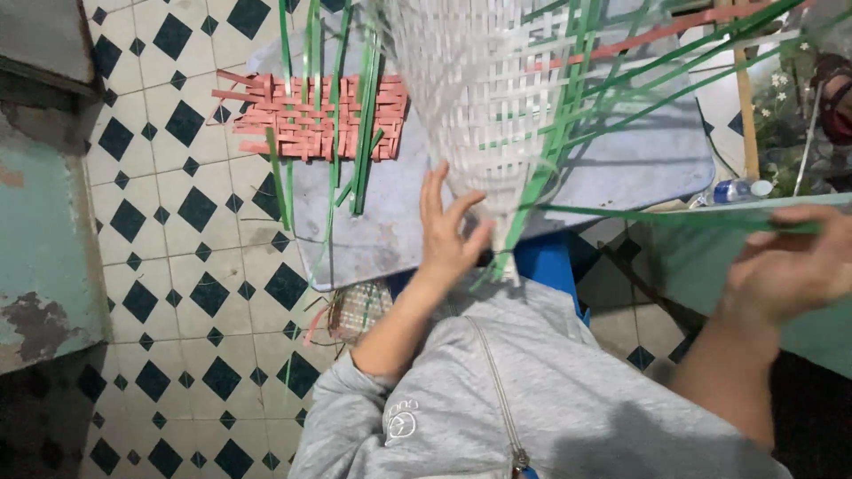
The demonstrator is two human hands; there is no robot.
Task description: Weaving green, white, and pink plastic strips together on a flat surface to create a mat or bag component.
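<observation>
left hand [448,232], fingers spread, steadies the white woven basket [479,98] at upper centre; right hand [790,262] at right edge pinches a green strip [639,215]. a hard tug could likely kink the strip or loosen the weave.

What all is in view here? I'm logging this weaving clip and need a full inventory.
White woven piece: one, white with green strips, top centre, over the board.
Pink woven mat: one, pink with green strips through it, lying on the board.
Long green strip: one, green, running right to the right hand.
Board: one, grey-blue, centre.
Stool: one, blue, under the board.
Plastic bottle: one, clear with blue label, right.
Floor: white tiles with dark diamonds, left.
Grey sweatshirt: one, bottom centre.
Left hand: touching the white woven piece.
Right hand: grip on the long green strip.
</observation>
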